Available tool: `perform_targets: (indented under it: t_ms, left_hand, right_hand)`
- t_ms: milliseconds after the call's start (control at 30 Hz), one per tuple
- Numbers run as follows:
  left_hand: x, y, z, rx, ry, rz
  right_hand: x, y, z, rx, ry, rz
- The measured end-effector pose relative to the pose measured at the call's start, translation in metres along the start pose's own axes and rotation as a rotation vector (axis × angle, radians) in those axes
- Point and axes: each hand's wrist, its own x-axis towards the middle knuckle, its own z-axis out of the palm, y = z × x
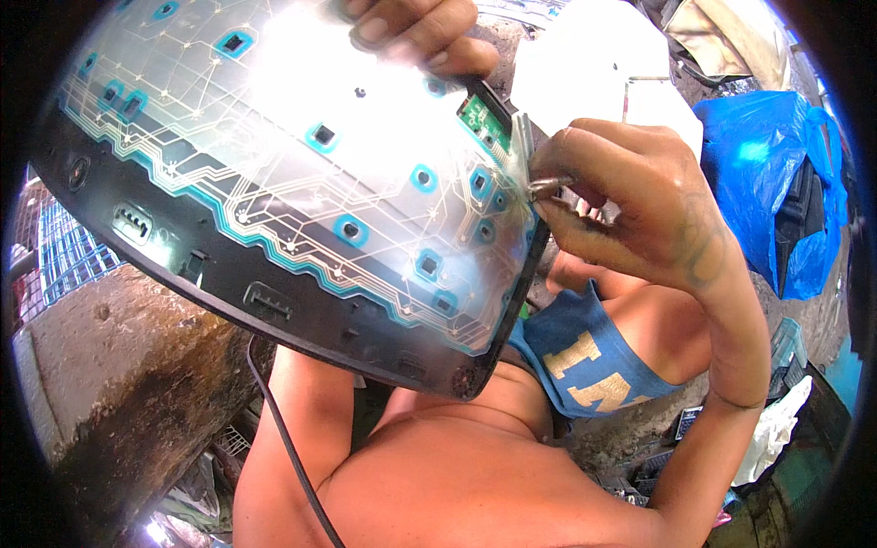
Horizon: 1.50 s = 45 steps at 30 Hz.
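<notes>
An opened keyboard [196, 265] lies tilted in front of me, its black housing showing around a clear membrane sheet [301, 196] with pale traces and blue-ringed holes. A small green circuit board [487, 117] sits near its right end. My left hand [425, 35] curls its fingers over the keyboard's far edge; that forearm passes beneath the housing. At the right end, my right hand [630, 196] is closed around a thin metal tool [548, 185] whose tip meets the housing edge beside the circuit board. A narrow grey strip [523, 142] stands there too; the fingers hide most of the tool.
A black cable [290, 447] hangs below the keyboard. At left stands a worn block [119, 365] with a blue wire rack [73, 251] behind it. On the right are a blue plastic bag [776, 183] with dark items and a white bag [775, 434]. Glare whitens the top middle.
</notes>
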Motion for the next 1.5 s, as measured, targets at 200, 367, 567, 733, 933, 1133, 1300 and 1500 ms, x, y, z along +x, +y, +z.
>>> perform_targets:
  t_ms: [200,367,567,733,933,1133,1300,1500]
  left_hand:
    - [0.003,0.001,0.001,0.006,-0.001,-0.012]
    - [0.005,0.0,0.002,0.019,0.002,-0.015]
    - [0.006,-0.001,0.006,0.021,0.006,-0.024]
    - [0.011,-0.002,0.004,0.037,-0.017,-0.028]
    - [0.014,-0.009,-0.001,0.033,-0.071,-0.025]
    - [0.022,-0.019,-0.008,0.022,-0.189,-0.015]
    - [0.026,-0.018,0.003,0.122,-0.19,0.104]
    - [0.024,-0.016,0.013,0.358,-0.153,0.224]
  right_hand:
    - [-0.001,0.003,-0.009,0.04,0.033,-0.004]
    - [-0.008,0.01,-0.024,0.029,0.1,0.109]
    - [-0.007,0.026,-0.028,0.137,0.143,0.359]
    - [-0.005,0.016,-0.027,0.024,0.089,0.41]
    - [0.0,0.0,-0.006,0.115,0.116,0.047]
    - [0.002,-0.008,0.0,0.088,0.178,0.094]
    - [0.002,-0.025,0.004,0.082,0.212,0.356]
    - [0.002,-0.03,-0.007,0.233,0.271,0.551]
